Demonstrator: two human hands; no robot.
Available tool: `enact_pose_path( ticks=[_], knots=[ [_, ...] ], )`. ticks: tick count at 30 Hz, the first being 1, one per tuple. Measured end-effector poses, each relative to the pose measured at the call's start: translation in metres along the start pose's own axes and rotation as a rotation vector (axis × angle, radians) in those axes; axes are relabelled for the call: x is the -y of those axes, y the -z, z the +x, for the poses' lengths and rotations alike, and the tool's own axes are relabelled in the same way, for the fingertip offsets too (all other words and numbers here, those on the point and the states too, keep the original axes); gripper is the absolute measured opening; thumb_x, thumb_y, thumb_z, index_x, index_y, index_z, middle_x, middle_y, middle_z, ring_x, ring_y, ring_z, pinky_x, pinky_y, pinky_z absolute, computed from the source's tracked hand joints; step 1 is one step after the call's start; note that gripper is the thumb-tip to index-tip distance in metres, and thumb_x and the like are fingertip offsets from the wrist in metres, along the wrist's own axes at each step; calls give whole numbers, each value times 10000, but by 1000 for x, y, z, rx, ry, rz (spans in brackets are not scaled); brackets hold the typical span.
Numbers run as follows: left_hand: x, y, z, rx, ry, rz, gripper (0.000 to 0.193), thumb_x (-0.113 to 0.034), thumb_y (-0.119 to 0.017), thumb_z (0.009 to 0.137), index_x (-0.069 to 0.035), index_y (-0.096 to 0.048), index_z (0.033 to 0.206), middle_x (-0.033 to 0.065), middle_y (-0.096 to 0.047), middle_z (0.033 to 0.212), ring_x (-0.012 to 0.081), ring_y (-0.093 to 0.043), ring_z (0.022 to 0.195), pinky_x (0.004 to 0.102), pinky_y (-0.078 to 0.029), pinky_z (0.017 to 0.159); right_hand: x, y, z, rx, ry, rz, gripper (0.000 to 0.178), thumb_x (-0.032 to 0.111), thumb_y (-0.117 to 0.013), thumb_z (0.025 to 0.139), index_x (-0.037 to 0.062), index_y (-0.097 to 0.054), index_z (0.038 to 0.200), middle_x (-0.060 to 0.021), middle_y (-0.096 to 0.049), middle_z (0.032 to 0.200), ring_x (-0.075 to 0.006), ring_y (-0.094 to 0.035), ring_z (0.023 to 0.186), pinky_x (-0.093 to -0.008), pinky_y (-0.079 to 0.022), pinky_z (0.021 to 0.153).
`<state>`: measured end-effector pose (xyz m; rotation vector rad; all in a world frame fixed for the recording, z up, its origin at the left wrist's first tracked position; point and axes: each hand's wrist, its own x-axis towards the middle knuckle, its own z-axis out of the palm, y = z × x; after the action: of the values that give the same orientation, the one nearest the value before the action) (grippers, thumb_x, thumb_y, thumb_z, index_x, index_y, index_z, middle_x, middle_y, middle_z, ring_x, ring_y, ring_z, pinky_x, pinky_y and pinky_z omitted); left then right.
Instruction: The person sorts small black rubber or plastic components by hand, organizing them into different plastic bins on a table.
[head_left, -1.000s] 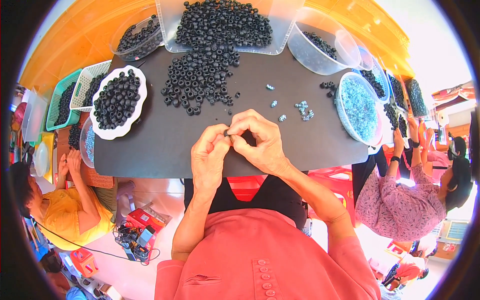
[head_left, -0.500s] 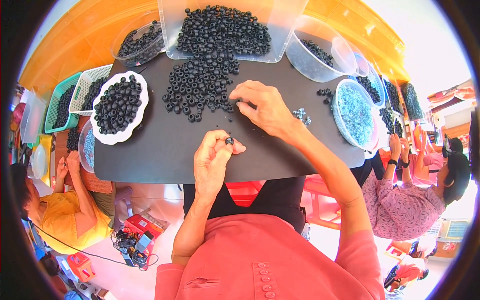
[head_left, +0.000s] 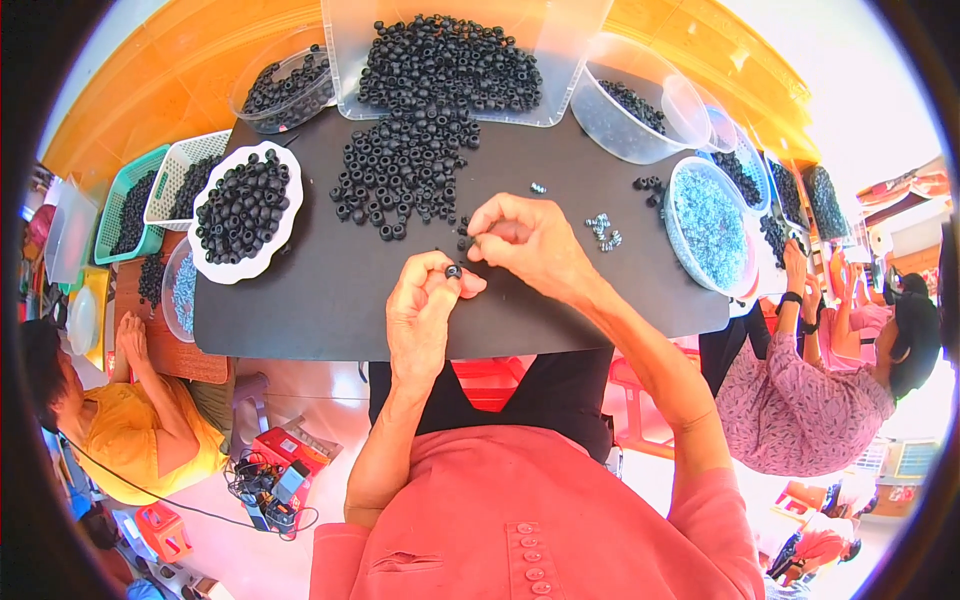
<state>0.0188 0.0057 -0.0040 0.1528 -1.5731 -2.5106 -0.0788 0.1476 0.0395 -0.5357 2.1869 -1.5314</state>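
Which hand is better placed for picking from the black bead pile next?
Right, probably. The right hand is farther forward, its fingertips beside stray beads near the black pile; whether they pinch one is unclear. The left hand sits closer to the table's near edge and holds a black bead.

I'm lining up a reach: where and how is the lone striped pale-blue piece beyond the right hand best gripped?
Probably pinch its narrow middle, near side to far side, coming from above. The striped pale-blue piece looks longer left to right and lies low on the dark tabletop, apart from other pieces; the right hand is just on its near side.
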Motion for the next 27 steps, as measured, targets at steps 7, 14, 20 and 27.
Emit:
enact_pose_path(
  ticks=[7,14,20,27],
  knots=[
    [5,1,-1,-3,-28,63,159,19,-498,908,4,-548,1058,23,-598,886,101,-598,852,249,-486,809,-3,-19,-30,-11,157,409,138,-52,-579,888,-19,-673,983,-48,-649,940,-127,-641,836,-269,-529,756],
    [7,-1,-3,1,-80,128,194,89,-498,882,-1,-543,1047,-7,-526,905,89,-567,868,246,-487,832,-3,-16,-32,-44,281,211,184,-46,-604,852,21,-692,999,-57,-654,957,-112,-614,826,-252,-507,722],
    [2,-5,-4,-9,-32,168,162,67,-522,880,-4,-543,1025,-17,-488,882,83,-558,850,241,-485,812,-4,-18,-31,-102,383,70,204,-48,-619,818,55,-701,974,-62,-659,945,-126,-632,811,-259,-521,710],
    [2,-3,-5,-20,-26,229,135,37,-570,872,-13,-564,997,-27,-501,865,58,-534,812,204,-442,719,-8,-20,-30,-155,499,-55,203,-52,-628,790,51,-690,954,-65,-656,943,-137,-642,789,-266,-532,680]
  ],
)
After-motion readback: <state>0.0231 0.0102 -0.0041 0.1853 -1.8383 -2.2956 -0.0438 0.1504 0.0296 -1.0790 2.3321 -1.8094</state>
